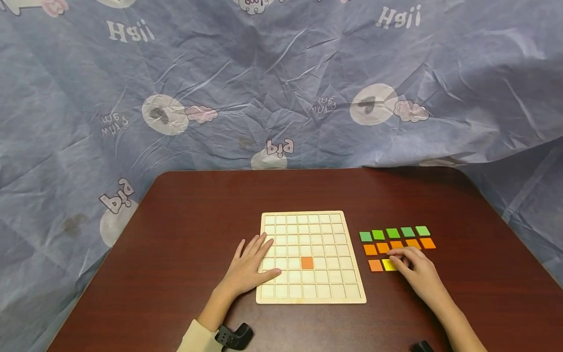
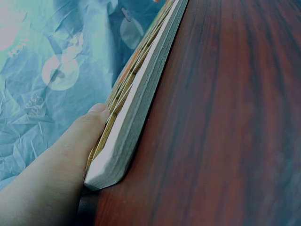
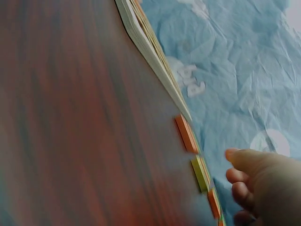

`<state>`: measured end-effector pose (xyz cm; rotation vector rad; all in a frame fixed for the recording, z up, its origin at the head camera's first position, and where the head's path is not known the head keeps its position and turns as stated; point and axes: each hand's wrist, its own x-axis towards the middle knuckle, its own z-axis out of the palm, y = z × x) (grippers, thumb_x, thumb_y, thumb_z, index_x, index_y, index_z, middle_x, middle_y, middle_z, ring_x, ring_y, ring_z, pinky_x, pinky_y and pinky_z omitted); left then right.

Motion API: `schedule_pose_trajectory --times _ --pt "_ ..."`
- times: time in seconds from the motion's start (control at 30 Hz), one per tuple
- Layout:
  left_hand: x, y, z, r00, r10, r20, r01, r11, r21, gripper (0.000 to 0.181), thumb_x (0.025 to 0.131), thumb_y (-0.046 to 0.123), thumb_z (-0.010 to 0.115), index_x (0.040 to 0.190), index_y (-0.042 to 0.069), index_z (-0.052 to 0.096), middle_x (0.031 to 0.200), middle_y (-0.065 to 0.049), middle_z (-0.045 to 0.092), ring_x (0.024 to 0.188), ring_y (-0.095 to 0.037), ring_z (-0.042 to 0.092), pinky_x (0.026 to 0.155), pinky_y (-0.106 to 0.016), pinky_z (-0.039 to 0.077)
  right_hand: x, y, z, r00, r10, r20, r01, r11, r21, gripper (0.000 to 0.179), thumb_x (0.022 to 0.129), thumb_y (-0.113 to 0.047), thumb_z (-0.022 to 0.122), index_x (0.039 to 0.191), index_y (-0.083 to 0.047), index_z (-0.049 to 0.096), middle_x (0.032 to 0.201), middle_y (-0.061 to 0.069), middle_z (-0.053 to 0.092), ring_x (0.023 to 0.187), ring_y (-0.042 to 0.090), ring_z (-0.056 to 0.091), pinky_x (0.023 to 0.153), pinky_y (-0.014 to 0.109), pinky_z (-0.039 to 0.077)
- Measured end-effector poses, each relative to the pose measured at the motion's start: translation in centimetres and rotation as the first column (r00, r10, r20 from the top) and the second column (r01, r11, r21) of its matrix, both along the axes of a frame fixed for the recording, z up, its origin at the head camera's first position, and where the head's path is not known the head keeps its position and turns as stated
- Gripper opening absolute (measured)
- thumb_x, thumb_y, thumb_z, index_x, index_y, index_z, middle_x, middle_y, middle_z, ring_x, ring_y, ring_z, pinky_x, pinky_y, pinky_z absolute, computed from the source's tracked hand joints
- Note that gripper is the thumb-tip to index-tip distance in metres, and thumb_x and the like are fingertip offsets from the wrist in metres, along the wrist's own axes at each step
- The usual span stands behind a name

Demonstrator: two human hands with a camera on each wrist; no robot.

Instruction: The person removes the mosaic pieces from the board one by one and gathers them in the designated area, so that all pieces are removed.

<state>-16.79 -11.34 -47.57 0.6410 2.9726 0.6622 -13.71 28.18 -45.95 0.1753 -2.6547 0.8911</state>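
A pale wooden grid board [image 1: 311, 301] lies on the table, with one orange tile [image 1: 307, 263] in a cell of its middle column. My left hand [image 1: 252, 266] rests spread over the board's left edge. In the left wrist view its thumb [image 2: 89, 123] lies on the board's rim [image 2: 136, 108]. To the right of the board, my right hand [image 1: 415, 271] hovers over the front row of loose tiles, beside a yellow tile [image 1: 389, 265]. Thumb and fingers are bent with a gap between them and no tile visible there. The right wrist view shows that hand [image 3: 263, 183] above the tiles.
Beyond the right hand lie a row of green tiles [image 1: 393, 233] and a row of orange tiles [image 1: 370, 250]. Another orange tile [image 1: 375, 265] sits left of the yellow one. A blue-grey printed cloth [image 1: 246, 112] hangs behind the dark red-brown table [image 1: 198, 215].
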Motion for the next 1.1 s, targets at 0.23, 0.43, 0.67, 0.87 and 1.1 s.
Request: schedule_pose_trajectory --times 0.23,0.43,0.67,0.87,1.1 --pt "-0.1 0.0 0.0 1.000 -0.004 -0.009 0.004 1.000 -0.007 0.081 0.080 0.067 0.045 0.146 0.026 0.021 0.154 0.002 0.013 0.142 -0.018 0.012 0.113 -0.050 0.001 0.1 -3.9 1.2 0.996 0.077 -0.034 -0.078 0.996 -0.039 0.007 0.082 -0.010 0.066 0.089 -0.011 0.066 0.072 -0.009 0.048 0.061 -0.003 0.037 0.050 0.016 0.033" --pt "-0.3 -0.1 -0.3 1.000 -0.006 -0.009 0.006 1.000 -0.002 0.081 0.081 0.068 0.044 0.146 0.028 0.019 0.154 0.002 0.012 0.142 -0.018 0.011 0.113 -0.050 0.000 -0.6 -8.7 1.8 0.985 0.170 -0.028 -0.171 0.982 -0.077 0.010 0.079 -0.006 0.068 0.088 -0.010 0.066 0.072 -0.009 0.049 0.062 -0.003 0.039 0.051 0.015 0.037" --pt "-0.1 -0.1 -0.7 1.000 -0.004 -0.012 0.005 1.000 0.006 0.081 0.080 0.069 0.042 0.146 0.028 0.019 0.154 0.003 0.011 0.142 -0.017 0.011 0.113 -0.050 0.000 -1.3 -12.9 1.1 0.974 0.209 0.091 -0.195 0.970 -0.148 0.012 0.082 -0.012 0.066 0.093 -0.015 0.067 0.076 -0.010 0.052 0.066 -0.001 0.043 0.057 0.016 0.041" --pt "-0.1 0.0 -0.6 1.000 0.004 -0.014 -0.004 1.000 0.001 0.081 0.080 0.069 0.043 0.146 0.028 0.020 0.154 0.003 0.012 0.142 -0.017 0.011 0.113 -0.050 0.000 -1.8 -14.7 0.2 0.959 0.252 0.127 -0.224 0.954 -0.199 0.016 0.082 -0.015 0.066 0.098 -0.015 0.067 0.084 -0.009 0.055 0.072 0.002 0.046 0.061 0.017 0.042" --pt "-0.1 -0.1 -0.4 1.000 0.004 -0.015 -0.005 1.000 -0.010 0.081 0.080 0.069 0.043 0.146 0.028 0.020 0.154 0.002 0.013 0.142 -0.018 0.012 0.113 -0.050 0.001 -1.7 -15.1 -0.5 0.958 0.247 0.144 -0.222 0.960 -0.169 0.017 0.080 -0.015 0.069 0.097 -0.018 0.067 0.096 -0.008 0.057 0.083 0.006 0.052 0.073 0.023 0.046"
